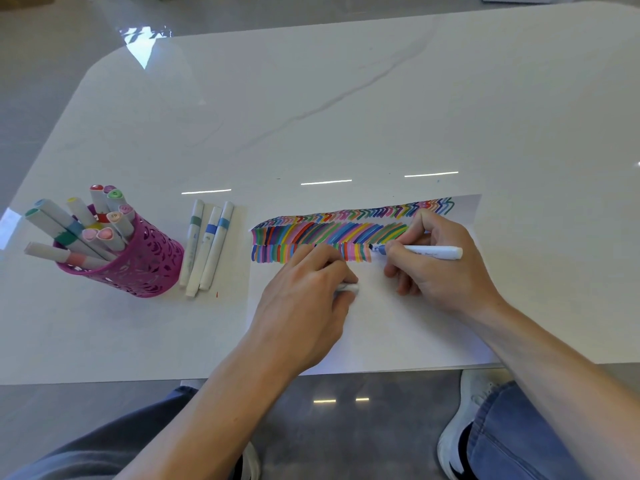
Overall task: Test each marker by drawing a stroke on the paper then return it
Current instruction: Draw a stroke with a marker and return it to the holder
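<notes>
A white sheet of paper lies on the table, its upper part filled with rows of coloured strokes. My right hand grips a white marker with a blue band, its dark tip touching the paper at the right end of the lowest row. My left hand rests on the paper with fingers curled round a small white cap. A pink mesh cup at the left holds several markers. Three white markers lie side by side between cup and paper.
The white marble table stretches far behind the paper. Its front edge runs just below the paper. Under the table I see grey floor, my knees and a white shoe.
</notes>
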